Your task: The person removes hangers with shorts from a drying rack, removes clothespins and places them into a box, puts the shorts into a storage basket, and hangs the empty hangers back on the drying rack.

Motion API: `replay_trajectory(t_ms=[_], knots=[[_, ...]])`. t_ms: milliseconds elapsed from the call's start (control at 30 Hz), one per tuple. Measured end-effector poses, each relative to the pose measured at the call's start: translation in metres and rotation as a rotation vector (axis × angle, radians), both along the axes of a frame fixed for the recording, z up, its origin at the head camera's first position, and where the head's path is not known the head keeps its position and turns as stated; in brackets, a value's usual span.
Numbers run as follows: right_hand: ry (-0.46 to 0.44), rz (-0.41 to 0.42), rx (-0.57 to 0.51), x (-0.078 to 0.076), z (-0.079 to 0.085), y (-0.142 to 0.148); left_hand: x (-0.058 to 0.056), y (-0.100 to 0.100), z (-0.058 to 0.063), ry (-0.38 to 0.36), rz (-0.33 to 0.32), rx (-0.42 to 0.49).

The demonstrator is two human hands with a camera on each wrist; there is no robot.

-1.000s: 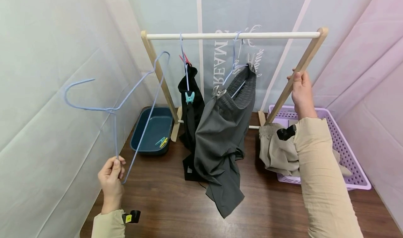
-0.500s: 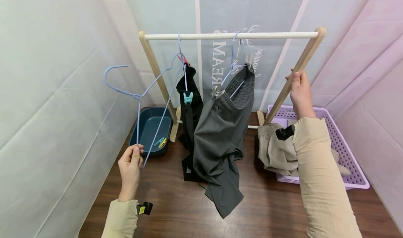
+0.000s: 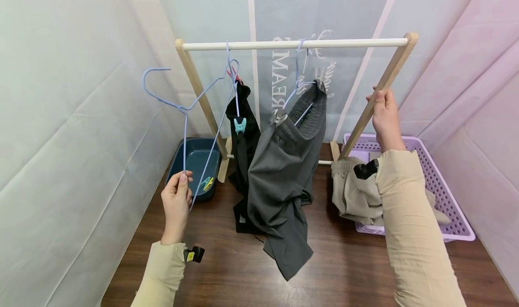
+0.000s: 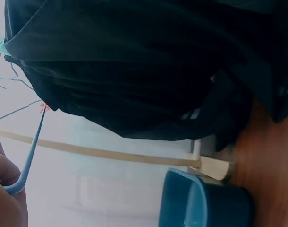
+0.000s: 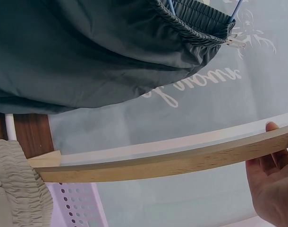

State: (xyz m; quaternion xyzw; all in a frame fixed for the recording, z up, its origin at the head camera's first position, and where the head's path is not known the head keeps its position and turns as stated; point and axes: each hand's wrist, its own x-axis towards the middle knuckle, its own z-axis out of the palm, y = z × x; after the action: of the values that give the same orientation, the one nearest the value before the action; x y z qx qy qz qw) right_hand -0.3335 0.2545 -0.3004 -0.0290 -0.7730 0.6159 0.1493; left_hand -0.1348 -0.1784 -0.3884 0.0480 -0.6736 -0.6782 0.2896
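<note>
My left hand (image 3: 177,203) pinches a light blue wire clothes hanger (image 3: 185,138) near one lower corner. The hanger's hook sticks out to the left, and its far corner overlaps the rack's left part in the head view. My right hand (image 3: 386,120) grips the right wooden leg (image 3: 392,72) of a clothes rack. From the rack's white rod (image 3: 344,43) hang black trousers (image 3: 243,149) and dark grey trousers (image 3: 284,176) on blue hangers. A teal clothespin (image 3: 240,125) and a red clothespin (image 4: 44,107) clip the black pair; pale clothespins (image 5: 234,41) clip the grey pair.
A dark blue basin (image 3: 194,156) holding teal and yellow clothespins (image 3: 207,183) stands by the rack's left foot. Beige trousers (image 3: 352,194) lie over the edge of a purple basket (image 3: 450,208) at the right. A curtain (image 3: 81,140) closes in the left side.
My left hand has moved right and up with the hanger, bringing it closer to the rack. My right hand keeps its grip on the rack leg.
</note>
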Motion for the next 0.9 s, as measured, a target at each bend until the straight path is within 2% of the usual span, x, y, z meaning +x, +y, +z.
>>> replay_trajectory(t_ms=[267, 467, 600, 733, 900], knots=[[0.003, 0.012, -0.002, -0.002, 0.001, 0.0, -0.017, 0.007, 0.019, -0.007, 0.018, 0.046], [0.006, 0.034, -0.021, -0.002, 0.0, 0.0, -0.029, 0.016, 0.038, -0.035, 0.075, -0.038], [0.012, 0.023, -0.018, -0.001, -0.001, 0.0, -0.034, 0.021, 0.048, -0.055, 0.087, -0.085], [0.023, 0.018, -0.021, -0.001, -0.001, -0.001, -0.033, 0.024, 0.056, -0.038, 0.098, -0.084], [0.031, 0.013, -0.014, -0.002, 0.0, 0.0, -0.023, 0.025, 0.063, -0.02, 0.127, -0.062]])
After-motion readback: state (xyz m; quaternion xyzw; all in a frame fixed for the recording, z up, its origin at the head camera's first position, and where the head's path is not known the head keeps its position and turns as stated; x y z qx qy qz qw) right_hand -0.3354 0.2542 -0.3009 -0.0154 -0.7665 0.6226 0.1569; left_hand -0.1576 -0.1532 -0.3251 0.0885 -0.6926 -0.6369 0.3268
